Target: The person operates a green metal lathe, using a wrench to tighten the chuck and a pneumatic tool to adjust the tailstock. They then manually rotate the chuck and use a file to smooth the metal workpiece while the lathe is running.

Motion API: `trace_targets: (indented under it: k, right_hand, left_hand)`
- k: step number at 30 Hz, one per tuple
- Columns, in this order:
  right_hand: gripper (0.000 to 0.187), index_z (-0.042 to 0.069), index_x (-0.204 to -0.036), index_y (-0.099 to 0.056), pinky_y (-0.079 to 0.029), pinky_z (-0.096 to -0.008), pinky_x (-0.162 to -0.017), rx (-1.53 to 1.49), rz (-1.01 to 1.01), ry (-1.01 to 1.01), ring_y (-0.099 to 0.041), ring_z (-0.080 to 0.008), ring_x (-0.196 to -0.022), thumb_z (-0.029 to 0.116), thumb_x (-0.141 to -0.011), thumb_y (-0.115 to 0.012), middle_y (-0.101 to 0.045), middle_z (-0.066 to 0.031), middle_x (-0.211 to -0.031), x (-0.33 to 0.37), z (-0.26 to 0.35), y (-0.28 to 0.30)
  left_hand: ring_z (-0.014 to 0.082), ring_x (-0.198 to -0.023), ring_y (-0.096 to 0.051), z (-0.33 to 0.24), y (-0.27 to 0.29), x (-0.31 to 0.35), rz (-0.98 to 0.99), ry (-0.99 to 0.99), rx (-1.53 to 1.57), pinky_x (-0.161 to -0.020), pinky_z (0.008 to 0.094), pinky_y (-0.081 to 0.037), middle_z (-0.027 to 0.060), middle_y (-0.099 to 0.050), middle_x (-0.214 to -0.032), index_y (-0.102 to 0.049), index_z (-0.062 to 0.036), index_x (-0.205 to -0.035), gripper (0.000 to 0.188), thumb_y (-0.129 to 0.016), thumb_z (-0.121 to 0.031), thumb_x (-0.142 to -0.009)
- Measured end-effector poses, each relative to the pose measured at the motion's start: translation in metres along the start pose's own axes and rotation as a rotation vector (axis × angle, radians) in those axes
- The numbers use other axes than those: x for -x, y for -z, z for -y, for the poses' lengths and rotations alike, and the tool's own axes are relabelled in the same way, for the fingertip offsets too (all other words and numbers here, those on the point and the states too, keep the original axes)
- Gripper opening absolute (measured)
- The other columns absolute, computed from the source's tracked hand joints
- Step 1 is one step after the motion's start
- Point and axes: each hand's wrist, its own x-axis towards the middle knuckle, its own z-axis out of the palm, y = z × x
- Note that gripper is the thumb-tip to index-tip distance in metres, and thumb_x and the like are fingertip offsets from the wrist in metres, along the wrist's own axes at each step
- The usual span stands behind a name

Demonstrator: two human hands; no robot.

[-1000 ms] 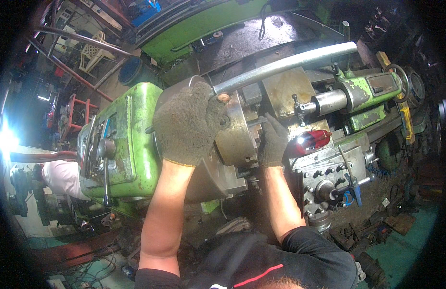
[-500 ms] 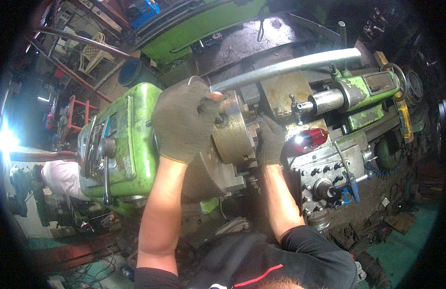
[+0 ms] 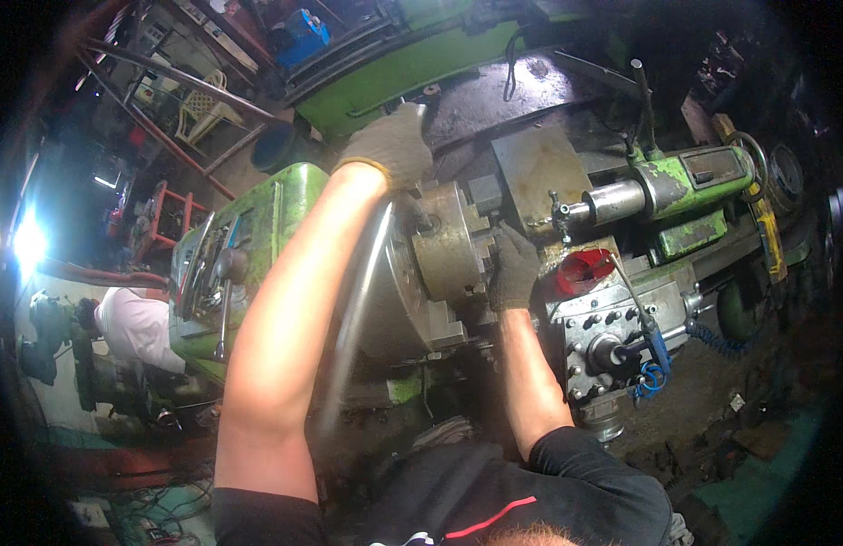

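Note:
My left hand (image 3: 389, 146), in a grey glove, is shut on the top end of a long metal bar (image 3: 353, 318) above the lathe chuck (image 3: 449, 250). The bar slants down along my forearm toward my body. The right hand (image 3: 512, 268), in a dark glove, curls its fingers around the chuck's right edge, beside a red part (image 3: 580, 268). The steel chuck sits against the green headstock (image 3: 248, 237).
A green tailstock (image 3: 694, 177) with a steel quill points at the chuck from the right. The grey carriage (image 3: 612, 337) with knobs and a blue-handled tool lies under it. Another person in a white shirt (image 3: 135, 323) works at far left near a bright light (image 3: 25, 241).
The bar pointed up and to the right past the chuck; now it has swung over and slants down toward me. My left hand rose with it. The right hand stayed on the chuck.

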Motion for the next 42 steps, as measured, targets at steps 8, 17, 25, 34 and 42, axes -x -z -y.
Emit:
trace_targets:
  k: [8,17,25,34,42]
  right_hand:
    - [0.045,-0.009,-0.138,-0.076,-0.057,-0.0315,-0.087,-0.024,0.009,-0.032,-0.069,-0.0144,-0.093,0.020,-0.105,-0.073,-0.081,-0.0097,-0.115,-0.004,-0.002,0.008]
    - [0.050,-0.008,-0.147,-0.069,-0.055,-0.0366,-0.102,0.093,-0.127,0.014,-0.069,-0.0233,-0.111,0.021,-0.105,-0.070,-0.075,-0.0194,-0.129,0.008,0.008,0.007]
    - [0.029,-0.009,-0.122,-0.075,-0.058,-0.0442,-0.103,0.150,-0.344,0.849,-0.073,-0.0294,-0.115,0.015,-0.106,-0.071,-0.077,-0.0191,-0.121,0.056,0.148,-0.047]
    - [0.055,0.016,-0.116,-0.086,-0.059,-0.0551,-0.101,1.476,0.280,0.616,-0.079,-0.0407,-0.114,0.065,-0.105,-0.063,-0.083,-0.0151,-0.113,-0.083,0.321,-0.099]
    - [0.070,0.006,-0.113,-0.080,-0.057,-0.0580,-0.093,1.888,0.271,0.730,-0.077,-0.0493,-0.104,0.070,-0.111,-0.052,-0.081,-0.0261,-0.108,-0.085,0.346,-0.006]
  left_hand:
    - [0.0438,-0.158,-0.049,-0.037,0.006,0.077,-0.111,-0.729,-0.012,-0.133,0.0552,-0.035,0.0219,-0.061,-0.162,-0.073,-0.0019,-0.140,0.054,-0.076,-0.042,-0.103]
    - [0.0401,-0.133,-0.069,0.002,-0.007,0.119,-0.361,-0.386,0.109,-0.112,0.0505,-0.055,0.0253,-0.065,-0.149,-0.065,-0.0040,-0.152,0.084,-0.083,-0.061,-0.093]
    - [0.0450,-0.087,-0.076,-0.005,-0.044,0.104,-0.532,-0.166,-0.007,-0.081,0.0562,-0.059,0.0211,-0.075,-0.093,-0.072,-0.0065,-0.099,0.049,-0.077,-0.055,-0.096]
    - [0.0435,-0.092,-0.082,0.016,-0.050,0.077,-0.451,-0.079,0.122,-0.085,0.0574,-0.064,0.0254,-0.081,-0.100,-0.085,-0.0076,-0.097,0.046,-0.066,-0.049,-0.096]
    - [0.0366,-0.096,-0.084,0.029,-0.051,0.038,-0.511,-0.203,0.157,-0.086,0.0522,-0.066,0.0221,-0.084,-0.102,-0.089,-0.0089,-0.098,0.051,-0.074,-0.056,-0.086]
